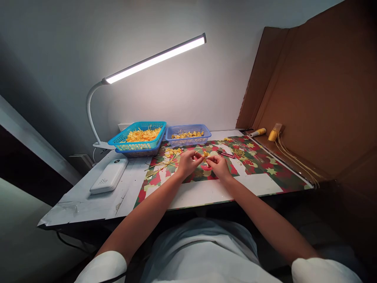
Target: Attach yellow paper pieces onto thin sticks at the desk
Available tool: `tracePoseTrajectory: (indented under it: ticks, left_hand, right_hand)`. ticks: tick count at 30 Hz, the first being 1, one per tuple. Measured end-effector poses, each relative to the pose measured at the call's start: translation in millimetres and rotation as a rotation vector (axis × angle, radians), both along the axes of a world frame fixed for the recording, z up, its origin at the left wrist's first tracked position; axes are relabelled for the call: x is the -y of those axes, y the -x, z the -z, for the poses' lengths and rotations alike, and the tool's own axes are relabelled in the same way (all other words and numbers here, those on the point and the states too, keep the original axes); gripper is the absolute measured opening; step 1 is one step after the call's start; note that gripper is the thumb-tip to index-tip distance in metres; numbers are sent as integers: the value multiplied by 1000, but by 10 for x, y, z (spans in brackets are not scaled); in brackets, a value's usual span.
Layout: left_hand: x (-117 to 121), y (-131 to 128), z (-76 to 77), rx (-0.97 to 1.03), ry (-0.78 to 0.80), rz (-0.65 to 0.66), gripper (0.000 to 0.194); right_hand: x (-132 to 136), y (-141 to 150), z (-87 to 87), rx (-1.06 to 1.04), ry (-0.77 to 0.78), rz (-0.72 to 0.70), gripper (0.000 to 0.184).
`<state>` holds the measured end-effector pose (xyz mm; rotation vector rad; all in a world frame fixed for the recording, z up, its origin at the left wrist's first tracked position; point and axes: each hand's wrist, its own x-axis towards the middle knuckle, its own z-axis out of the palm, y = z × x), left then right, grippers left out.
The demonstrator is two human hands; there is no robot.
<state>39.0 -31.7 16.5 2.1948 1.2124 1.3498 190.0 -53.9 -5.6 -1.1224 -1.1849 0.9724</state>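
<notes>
Above the patterned sheet, my left hand (190, 162) and my right hand (218, 166) meet with fingertips pinched. Between them is a small yellow ribbon piece (206, 154), apparently a bow; the fingers partly cover it. Just left of my left hand lie yellow ribbon bows (173, 151) and several thin gold-coloured strands (165, 167). Beyond my right hand rests a dark red, slim tool (226, 155), its kind too small to tell. Small gold bits (238, 152) are scattered to its right.
A turquoise basket (113, 142) heaped with yellow ribbon pieces sits stacked at the back left, beside a purple-blue basket (188, 142). A power bank (108, 177) lies left under the lamp (156, 59). Yellow thread spools (273, 133) stand near the cardboard wall (318, 90).
</notes>
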Motion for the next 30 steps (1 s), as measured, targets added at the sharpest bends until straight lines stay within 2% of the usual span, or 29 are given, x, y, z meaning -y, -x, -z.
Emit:
tracePoseTrajectory:
  ticks: [4, 7, 12, 20, 30]
  left_hand:
    - [-47, 6, 33, 98, 148, 48, 27]
    - [-95, 8, 64, 211, 278, 130, 32]
    - [-135, 4, 67, 371, 483, 256, 31]
    - [-124, -2, 33, 410, 664, 193, 23]
    - [-157, -5, 70, 444, 728, 206, 25]
  right_hand:
    - [10, -6, -37, 21, 2, 21, 30]
    - [20, -8, -65, 27, 3, 22, 31]
    - [34, -7, -91, 37, 0, 30, 30]
    - [47, -6, -125, 24, 20, 26, 26]
    - [38, -17, -102, 44, 21, 34, 29]
